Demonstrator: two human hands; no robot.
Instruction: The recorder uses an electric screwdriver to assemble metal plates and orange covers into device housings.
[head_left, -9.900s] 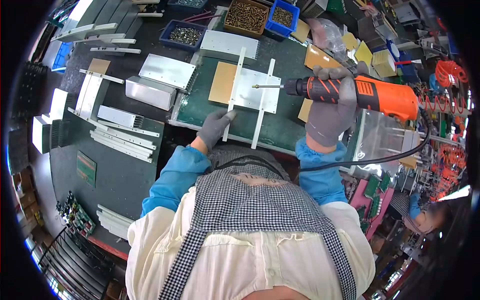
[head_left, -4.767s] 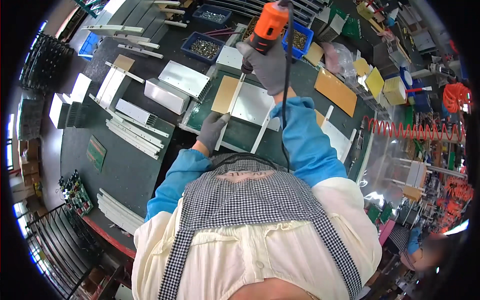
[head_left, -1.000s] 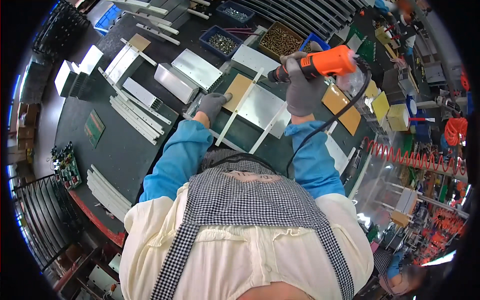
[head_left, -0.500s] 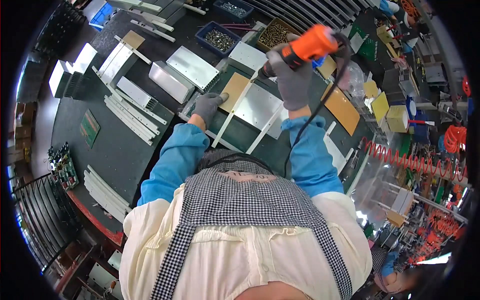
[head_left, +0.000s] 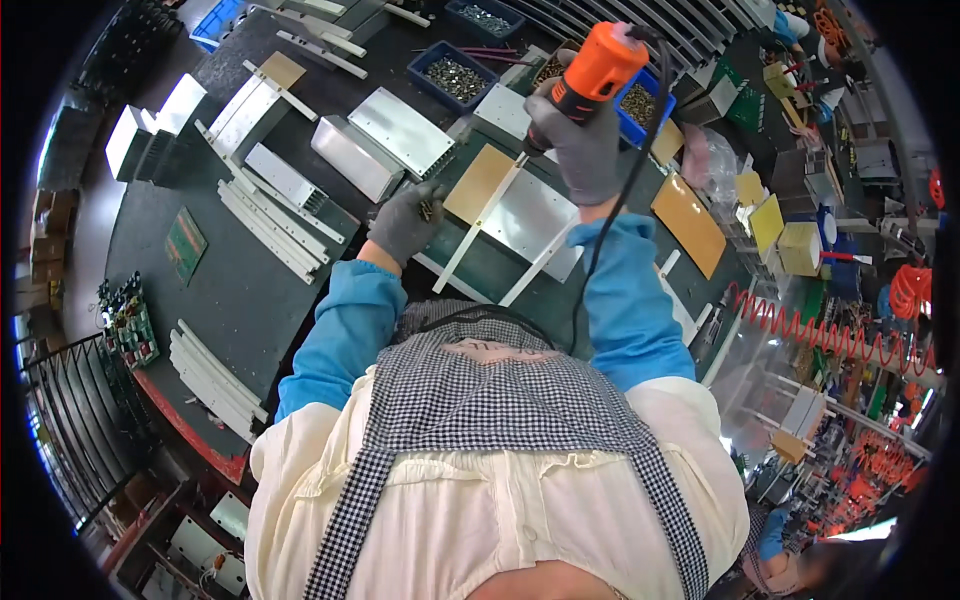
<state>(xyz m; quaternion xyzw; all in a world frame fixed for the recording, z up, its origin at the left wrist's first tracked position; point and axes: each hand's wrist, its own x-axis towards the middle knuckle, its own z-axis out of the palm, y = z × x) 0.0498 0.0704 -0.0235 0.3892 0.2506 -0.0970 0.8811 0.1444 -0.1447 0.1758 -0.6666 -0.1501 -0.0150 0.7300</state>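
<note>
The left hand [head_left: 403,225] is easing off the tan board [head_left: 482,180], seemingly leaving it unsteadied, fingers curling round screws [head_left: 426,211], while the right hand [head_left: 588,152] is wrapping its fingers around the driver [head_left: 602,64].

Right hand [head_left: 587,155] grips an orange power driver [head_left: 604,62] — left hand [head_left: 404,224] holds brassy pieces [head_left: 427,210].

Two narrow white metal strips [head_left: 478,228] are crossing a flat silver metal plate [head_left: 525,215]. Orange-black power screwdriver [head_left: 598,68] is slanting nose-down at one. Brassy screws [head_left: 427,211] are sitting in left hand [head_left: 404,222].
</note>
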